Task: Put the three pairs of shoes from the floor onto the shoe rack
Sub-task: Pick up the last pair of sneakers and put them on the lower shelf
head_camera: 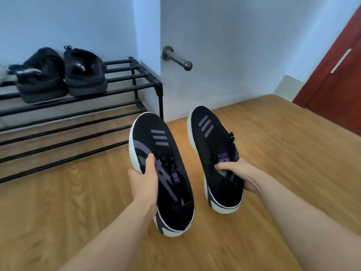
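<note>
I hold a pair of black sneakers with white soles and grey stripes above the wooden floor. My left hand [143, 184] grips the left sneaker [166, 153] by its side. My right hand [238, 175] grips the right sneaker [211, 141] at its opening. Both toes point away from me. The black metal shoe rack [125, 83] stands at the left against the wall. A pair of black sandals [58, 75] sits on its top shelf. A pale shoe [3, 75] shows at the far left edge of that shelf, mostly cut off.
The rack's lower shelf [68, 132] holds nothing in view. A metal door stopper [176, 57] juts from the white wall behind the rack's right end. A red-brown door [336, 67] stands at the right. Wooden floor [283, 153] stretches to the right.
</note>
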